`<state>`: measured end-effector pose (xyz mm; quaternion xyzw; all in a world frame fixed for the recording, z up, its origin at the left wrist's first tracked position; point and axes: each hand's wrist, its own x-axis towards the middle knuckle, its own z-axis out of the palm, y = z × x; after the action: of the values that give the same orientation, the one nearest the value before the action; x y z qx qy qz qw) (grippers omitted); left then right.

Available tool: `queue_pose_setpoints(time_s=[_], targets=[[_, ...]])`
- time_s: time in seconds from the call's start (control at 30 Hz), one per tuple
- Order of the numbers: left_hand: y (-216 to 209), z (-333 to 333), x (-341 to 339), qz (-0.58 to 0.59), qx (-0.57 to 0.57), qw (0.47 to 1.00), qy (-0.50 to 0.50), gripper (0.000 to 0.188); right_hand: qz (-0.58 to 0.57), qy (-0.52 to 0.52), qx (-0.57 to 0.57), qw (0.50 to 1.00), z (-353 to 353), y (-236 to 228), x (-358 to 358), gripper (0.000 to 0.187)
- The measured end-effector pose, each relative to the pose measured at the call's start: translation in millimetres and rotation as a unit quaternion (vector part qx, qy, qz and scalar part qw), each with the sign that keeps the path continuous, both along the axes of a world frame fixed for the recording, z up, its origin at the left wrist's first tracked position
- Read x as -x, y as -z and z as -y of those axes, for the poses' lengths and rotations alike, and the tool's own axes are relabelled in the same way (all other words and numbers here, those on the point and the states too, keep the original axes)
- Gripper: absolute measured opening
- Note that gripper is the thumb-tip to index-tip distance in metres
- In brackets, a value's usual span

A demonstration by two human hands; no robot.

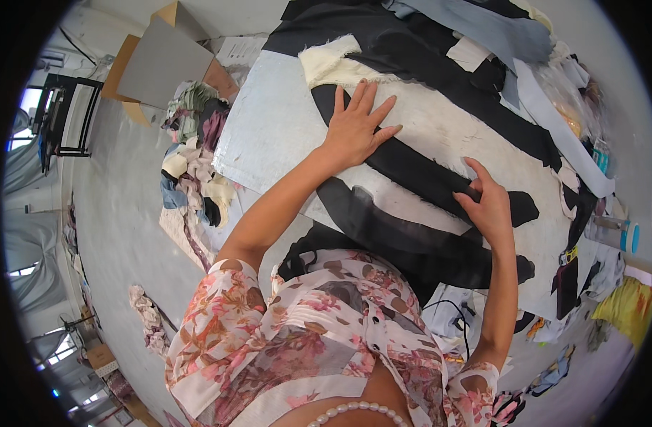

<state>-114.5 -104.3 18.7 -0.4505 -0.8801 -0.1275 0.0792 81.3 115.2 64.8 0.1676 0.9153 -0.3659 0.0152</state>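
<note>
A long black fabric piece (425, 171) lies diagonally across the pale, marked tabletop (258, 117). My left hand (358, 132) rests flat on its far left end, fingers spread, the fingertips touching a cream fabric piece (329, 62) with frayed edges. Toward the black piece's right end, my right hand (489, 206) touches it with thumb and forefinger apart; the other fingers are partly hidden. Nearer my body, a second, partly sheer black piece (383, 228) curves along the table's near side.
Black fabric (411, 53) and blue-grey cloth (496, 28) are heaped at the far side. A dark phone-like object (567, 288) and a blue-handled tool (633, 237) lie at the right. Fabric scraps (198, 167) and an open cardboard box (155, 64) sit on the left.
</note>
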Motion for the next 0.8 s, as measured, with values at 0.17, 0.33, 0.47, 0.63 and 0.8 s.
queue_pose_setpoints(time_s=[0.17,0.33,0.47,0.63,0.8], targets=[[-4.9,-21.5,-23.2,0.029,-0.03,0.996,0.075,0.057,-0.004,-0.002,-0.021,1.0,-0.8,5.3,-0.4,0.064],[4.3,-21.6,-23.9,0.004,-0.005,0.997,0.077,0.056,0.028,0.031,0.032,0.999,-17.5,-4.2,-14.1,0.065],[-2.9,-23.1,-25.5,0.007,0.015,0.998,0.066,0.057,0.024,0.043,-0.006,0.999,-22.5,3.1,-17.2,0.066],[-10.3,-60.4,-54.6,0.024,-0.023,0.991,0.127,0.058,0.007,0.037,-0.041,0.998,-19.2,4.2,-15.9,0.067],[7.6,-72.9,-68.0,0.012,0.037,0.988,0.149,0.064,0.008,0.049,0.003,0.999,-32.4,-1.8,-28.7,0.066]])
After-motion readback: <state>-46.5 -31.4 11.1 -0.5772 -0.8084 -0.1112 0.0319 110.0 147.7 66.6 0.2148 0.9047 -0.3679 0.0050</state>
